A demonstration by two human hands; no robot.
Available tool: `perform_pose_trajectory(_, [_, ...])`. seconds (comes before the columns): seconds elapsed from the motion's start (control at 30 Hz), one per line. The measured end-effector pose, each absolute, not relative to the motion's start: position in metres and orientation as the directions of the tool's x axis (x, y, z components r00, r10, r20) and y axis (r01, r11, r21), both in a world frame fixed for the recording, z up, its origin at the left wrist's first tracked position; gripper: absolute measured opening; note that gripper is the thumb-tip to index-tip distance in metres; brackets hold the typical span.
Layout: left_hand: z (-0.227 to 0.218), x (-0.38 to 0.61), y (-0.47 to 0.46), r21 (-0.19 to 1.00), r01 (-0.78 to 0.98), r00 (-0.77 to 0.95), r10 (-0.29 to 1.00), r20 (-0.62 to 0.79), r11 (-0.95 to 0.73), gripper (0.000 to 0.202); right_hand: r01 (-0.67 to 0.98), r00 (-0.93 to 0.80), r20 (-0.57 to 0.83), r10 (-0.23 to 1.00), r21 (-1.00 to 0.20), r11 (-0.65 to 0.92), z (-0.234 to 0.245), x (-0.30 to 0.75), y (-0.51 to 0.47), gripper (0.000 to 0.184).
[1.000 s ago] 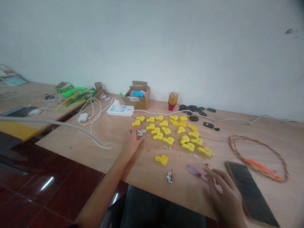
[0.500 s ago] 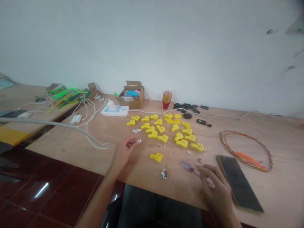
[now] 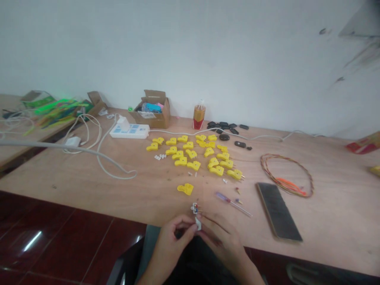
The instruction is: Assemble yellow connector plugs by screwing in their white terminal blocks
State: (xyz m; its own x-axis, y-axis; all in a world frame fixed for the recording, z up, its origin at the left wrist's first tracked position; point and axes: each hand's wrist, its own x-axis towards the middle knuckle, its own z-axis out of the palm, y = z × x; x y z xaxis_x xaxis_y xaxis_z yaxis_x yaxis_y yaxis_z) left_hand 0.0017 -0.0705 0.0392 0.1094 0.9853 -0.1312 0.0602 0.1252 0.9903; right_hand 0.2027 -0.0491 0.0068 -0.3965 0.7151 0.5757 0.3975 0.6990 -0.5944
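My left hand [image 3: 172, 241] and my right hand [image 3: 222, 239] meet at the table's near edge, both pinching a small white part [image 3: 198, 224] between their fingertips. Just beyond them on the table [image 3: 89, 178] lies a small white piece with coloured pins [image 3: 195, 207]. A single yellow plug shell [image 3: 185, 189] lies a little farther out. Behind it, several yellow plug shells [image 3: 196, 154] are spread in rows. A thin screwdriver with a purple handle [image 3: 233, 203] lies to the right of my hands.
A phone [image 3: 278, 211] lies face down at the right, beside a coil of coloured wire [image 3: 286, 180]. At the back stand a white power strip [image 3: 130, 130] with cables, a cardboard box [image 3: 152, 114], a bottle [image 3: 199, 115] and several black fobs [image 3: 225, 128].
My left hand lifted a small white part from near the yellow shells and came back to the table edge. My right hand moved left to meet it. The view shifted right.
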Motion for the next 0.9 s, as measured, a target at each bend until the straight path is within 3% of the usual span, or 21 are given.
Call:
perform_pose_trajectory(0.13, [0.025, -0.009, -0.061, 0.949, 0.314, 0.072, 0.997, -0.033, 0.008, 0.016, 0.570, -0.397, 0.416, 0.818, -0.587, 0.575, 0.010, 0.210, -0.037, 0.033])
perform_pose_trajectory(0.23, [0.015, -0.019, -0.044, 0.872, 0.470, 0.096, 0.990, 0.106, -0.138, 0.042, 0.684, -0.399, 0.233, 0.887, -0.569, 0.457, 0.018, 0.207, -0.023, 0.030])
perform_pose_trajectory(0.37, [0.002, -0.023, -0.029, 0.818, 0.514, 0.219, 0.962, 0.166, -0.258, 0.068, 0.727, -0.405, 0.092, 0.910, -0.571, 0.381, 0.025, 0.195, -0.014, 0.027])
perform_pose_trajectory(0.6, [-0.012, -0.023, -0.029, 0.819, 0.505, 0.234, 0.956, 0.175, -0.274, 0.067, 0.732, -0.395, 0.046, 0.917, -0.588, 0.345, 0.036, 0.188, -0.015, 0.021])
perform_pose_trajectory(0.7, [-0.011, -0.024, -0.028, 0.823, 0.505, 0.238, 0.959, 0.156, -0.259, 0.065, 0.743, -0.377, 0.037, 0.925, -0.584, 0.326, 0.042, 0.183, -0.015, 0.027])
perform_pose_trajectory(0.9, [-0.008, -0.023, -0.029, 0.839, 0.504, 0.212, 0.971, 0.109, -0.204, 0.062, 0.821, -0.319, -0.009, 0.948, -0.503, 0.272, 0.049, 0.171, -0.013, 0.023])
